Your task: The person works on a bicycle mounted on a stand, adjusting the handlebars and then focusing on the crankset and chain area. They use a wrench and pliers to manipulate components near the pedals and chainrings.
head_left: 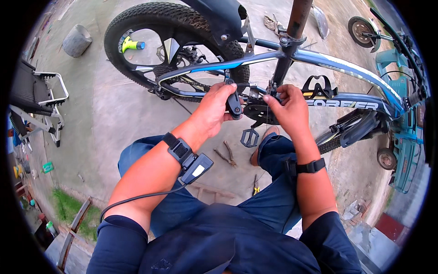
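Observation:
A dark bicycle with blue and white trim point(335, 68) stands across in front of me. My left hand point(212, 107) is closed around a black folding multi-tool point(234, 104) with round fastenings at both ends, held beside the crank area. At the seat tube, my right hand point(289, 107) is pinched at the front derailleur point(272, 89). Its fingertips hide whatever they grip; a thin wire seems to hang below them. Under both hands are the black chainring point(262, 112) and a pedal point(249, 137). The rear wheel point(137, 50) is at the far left.
On the ground between my feet lie rusty pliers point(226, 154) and yellow-handled pliers point(256, 185). A yellow-green flashlight point(132, 44) shows through the rear wheel. A folding chair point(39, 91) and a concrete cylinder point(77, 41) are at left, a teal three-wheeled vehicle point(404, 141) at right.

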The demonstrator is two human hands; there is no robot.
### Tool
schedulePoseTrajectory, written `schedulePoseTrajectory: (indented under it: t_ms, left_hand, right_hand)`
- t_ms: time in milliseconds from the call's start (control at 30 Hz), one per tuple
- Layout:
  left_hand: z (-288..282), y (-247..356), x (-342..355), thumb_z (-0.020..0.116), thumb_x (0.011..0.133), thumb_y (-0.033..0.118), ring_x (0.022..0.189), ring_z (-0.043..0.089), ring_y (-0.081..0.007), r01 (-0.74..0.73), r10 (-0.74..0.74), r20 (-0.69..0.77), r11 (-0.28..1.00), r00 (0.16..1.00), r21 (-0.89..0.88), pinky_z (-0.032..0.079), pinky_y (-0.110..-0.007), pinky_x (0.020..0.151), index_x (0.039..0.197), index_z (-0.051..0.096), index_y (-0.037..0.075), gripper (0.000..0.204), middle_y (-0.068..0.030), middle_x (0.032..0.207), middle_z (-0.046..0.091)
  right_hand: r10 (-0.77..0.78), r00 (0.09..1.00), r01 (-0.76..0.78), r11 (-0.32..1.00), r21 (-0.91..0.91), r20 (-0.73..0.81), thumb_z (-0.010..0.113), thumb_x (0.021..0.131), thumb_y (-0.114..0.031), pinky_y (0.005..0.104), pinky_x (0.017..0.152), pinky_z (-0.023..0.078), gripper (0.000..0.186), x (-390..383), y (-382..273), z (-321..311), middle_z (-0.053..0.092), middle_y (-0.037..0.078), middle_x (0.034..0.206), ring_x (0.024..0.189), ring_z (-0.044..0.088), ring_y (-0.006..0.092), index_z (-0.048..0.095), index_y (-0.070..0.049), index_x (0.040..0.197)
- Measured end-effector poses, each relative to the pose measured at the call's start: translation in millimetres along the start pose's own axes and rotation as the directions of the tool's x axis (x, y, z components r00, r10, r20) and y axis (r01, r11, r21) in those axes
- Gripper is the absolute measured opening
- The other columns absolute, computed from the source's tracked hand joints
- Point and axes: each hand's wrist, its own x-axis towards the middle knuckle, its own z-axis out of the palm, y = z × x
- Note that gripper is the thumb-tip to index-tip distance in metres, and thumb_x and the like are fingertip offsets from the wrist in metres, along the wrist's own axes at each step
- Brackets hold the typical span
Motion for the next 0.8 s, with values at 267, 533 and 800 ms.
schedulePoseTrajectory:
  t_ms: [267, 533, 800]
  left_hand:
    - [12, -7, 29, 0.055, 0.103, 0.039, 0.076, 0.066, -0.0231, 0.112, -0.115, -0.011, 0.983, 0.993, -0.145, 0.056, -0.038, 0.068, 0.108, 0.055, 0.005, 0.034, -0.0137, 0.092, 0.068]
    - [19, -6, 34, 0.054, 0.104, 0.04, 0.074, 0.064, -0.0209, 0.169, -0.163, 0.043, 0.965, 0.986, -0.201, 0.052, -0.034, 0.062, 0.109, 0.055, 0.007, 0.033, -0.0128, 0.091, 0.069]
    - [22, -6, 38, 0.055, 0.103, 0.043, 0.076, 0.064, -0.0194, 0.166, -0.156, 0.062, 0.96, 0.986, -0.224, 0.05, -0.032, 0.062, 0.11, 0.055, 0.009, 0.034, -0.0123, 0.092, 0.069]
  right_hand:
    - [0.09, 0.993, -0.084, 0.994, -0.073, 0.079, 0.075, 0.083, -0.019, 0.0402, 0.065, 0.052, 0.027, 8, 4, 4, 0.064, 0.013, 0.079, 0.071, 0.065, 0.0315, 0.064, -0.003, 0.102]
    - [-0.172, 0.983, 0.171, 0.985, -0.015, -0.07, 0.069, 0.087, -0.008, 0.0397, 0.065, 0.051, 0.009, 12, 10, 3, 0.063, 0.013, 0.08, 0.072, 0.064, 0.0326, 0.069, -0.005, 0.096]
    - [-0.199, 0.978, 0.202, 0.978, 0.058, -0.058, 0.069, 0.085, -0.001, 0.0369, 0.075, 0.052, 0.011, 14, 13, 1, 0.063, 0.013, 0.094, 0.087, 0.064, 0.0305, 0.069, -0.002, 0.096]
